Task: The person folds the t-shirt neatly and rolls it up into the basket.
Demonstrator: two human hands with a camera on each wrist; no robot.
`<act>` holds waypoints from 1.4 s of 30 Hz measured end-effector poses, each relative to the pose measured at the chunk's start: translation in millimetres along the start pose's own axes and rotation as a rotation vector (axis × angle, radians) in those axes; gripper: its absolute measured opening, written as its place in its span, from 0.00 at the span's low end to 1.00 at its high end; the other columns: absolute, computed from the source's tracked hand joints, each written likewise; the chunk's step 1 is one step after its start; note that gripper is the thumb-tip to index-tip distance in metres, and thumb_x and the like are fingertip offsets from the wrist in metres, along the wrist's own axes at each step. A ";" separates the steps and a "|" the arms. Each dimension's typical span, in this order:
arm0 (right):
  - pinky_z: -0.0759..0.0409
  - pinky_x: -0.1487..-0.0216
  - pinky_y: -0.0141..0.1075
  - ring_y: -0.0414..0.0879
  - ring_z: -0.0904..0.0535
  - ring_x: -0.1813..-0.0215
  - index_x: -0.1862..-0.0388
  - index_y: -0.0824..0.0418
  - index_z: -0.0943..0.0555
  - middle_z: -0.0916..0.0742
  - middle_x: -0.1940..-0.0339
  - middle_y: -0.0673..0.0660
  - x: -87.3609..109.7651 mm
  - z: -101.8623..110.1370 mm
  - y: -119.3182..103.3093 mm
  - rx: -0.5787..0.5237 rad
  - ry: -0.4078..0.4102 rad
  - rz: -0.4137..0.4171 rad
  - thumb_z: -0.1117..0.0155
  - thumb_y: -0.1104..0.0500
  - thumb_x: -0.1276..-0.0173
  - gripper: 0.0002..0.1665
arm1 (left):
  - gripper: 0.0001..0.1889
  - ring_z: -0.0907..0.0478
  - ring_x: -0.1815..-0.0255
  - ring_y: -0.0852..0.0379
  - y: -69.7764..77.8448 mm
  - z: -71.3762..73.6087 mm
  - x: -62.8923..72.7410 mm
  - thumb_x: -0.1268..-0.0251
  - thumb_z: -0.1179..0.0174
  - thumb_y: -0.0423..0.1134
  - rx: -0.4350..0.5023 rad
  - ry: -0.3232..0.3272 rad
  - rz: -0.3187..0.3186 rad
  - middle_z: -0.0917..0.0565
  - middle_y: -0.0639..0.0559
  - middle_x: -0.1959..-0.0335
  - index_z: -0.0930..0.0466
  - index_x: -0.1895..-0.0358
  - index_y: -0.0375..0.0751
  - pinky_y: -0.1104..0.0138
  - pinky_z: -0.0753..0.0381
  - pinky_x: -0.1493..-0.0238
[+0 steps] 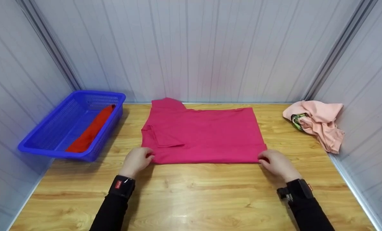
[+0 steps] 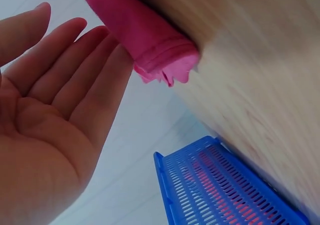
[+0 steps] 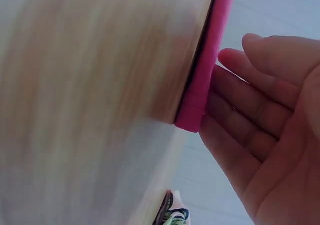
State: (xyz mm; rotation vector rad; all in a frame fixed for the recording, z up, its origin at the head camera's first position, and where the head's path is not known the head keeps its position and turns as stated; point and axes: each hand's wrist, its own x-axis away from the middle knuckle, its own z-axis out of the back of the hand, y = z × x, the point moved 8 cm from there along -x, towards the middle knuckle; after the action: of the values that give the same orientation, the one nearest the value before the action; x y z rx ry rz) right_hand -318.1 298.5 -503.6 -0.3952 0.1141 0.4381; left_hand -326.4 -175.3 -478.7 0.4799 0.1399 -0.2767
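Left fingers [image 1: 147, 151] and right fingers [image 1: 268, 153] touch shirt's [image 1: 207, 134] corners.

Nothing we can read for certain. Black left wrist strap [image 1: 126, 189] carries a red label [image 1: 118, 184] with pale lettering, too small and blurred for us to make out. Black right wrist strap [image 1: 299, 188] has a small reddish tag [image 1: 310, 187] at its right edge, likewise unreadable. Peach cloth [image 1: 324, 112], far right: green-and-dark print [image 1: 297, 121], no letters we can make out.

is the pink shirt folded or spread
Partly folded: the pink fabric shirt has its near side folded over, far sleeve sticking out.
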 end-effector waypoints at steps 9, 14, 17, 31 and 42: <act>0.23 0.49 0.53 0.58 0.18 0.55 0.59 0.64 0.15 0.15 0.62 0.58 -1.7 -1.6 -3.7 0.019 -0.017 0.033 0.35 0.64 0.33 0.07 | 0.03 0.16 0.59 0.43 -6.5 -7.8 3.5 0.41 0.34 0.30 -0.026 -0.050 -0.025 0.13 0.47 0.65 0.13 0.65 0.37 0.51 0.21 0.53; 0.24 0.46 0.53 0.60 0.19 0.51 0.56 0.65 0.15 0.15 0.57 0.60 0.6 -2.0 -2.1 0.036 -0.032 0.031 0.35 0.64 0.33 0.09 | 0.01 0.16 0.63 0.46 -5.0 -9.3 5.9 0.42 0.33 0.31 -0.053 -0.071 -0.056 0.15 0.51 0.71 0.14 0.70 0.39 0.53 0.20 0.58; 0.24 0.46 0.53 0.59 0.19 0.51 0.55 0.64 0.15 0.15 0.56 0.60 2.9 -1.3 -1.9 0.035 -0.040 0.027 0.35 0.64 0.33 0.09 | 0.02 0.16 0.65 0.46 -1.7 -9.5 7.9 0.42 0.32 0.32 -0.079 -0.073 -0.077 0.14 0.50 0.72 0.13 0.70 0.37 0.53 0.20 0.59; 0.23 0.50 0.51 0.56 0.19 0.55 0.56 0.63 0.15 0.16 0.60 0.56 16.2 0.5 -9.9 0.052 -0.024 0.069 0.33 0.64 0.35 0.08 | 0.08 0.19 0.74 0.48 12.7 -8.5 24.2 0.46 0.30 0.31 -0.148 -0.044 -0.106 0.20 0.53 0.80 0.17 0.79 0.42 0.55 0.21 0.68; 0.22 0.50 0.50 0.54 0.19 0.54 0.57 0.62 0.15 0.16 0.59 0.55 31.3 -0.1 -16.2 0.054 -0.013 0.082 0.31 0.64 0.36 0.08 | 0.13 0.21 0.76 0.51 20.6 -5.7 46.2 0.46 0.30 0.31 -0.153 -0.010 -0.149 0.22 0.56 0.82 0.23 0.82 0.45 0.57 0.23 0.71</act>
State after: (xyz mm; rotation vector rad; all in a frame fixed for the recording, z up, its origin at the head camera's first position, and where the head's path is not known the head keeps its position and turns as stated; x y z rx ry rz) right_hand -282.9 297.3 -504.0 -0.3350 0.1292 0.5172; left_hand -276.6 -165.6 -483.8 0.3165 0.1859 -0.4108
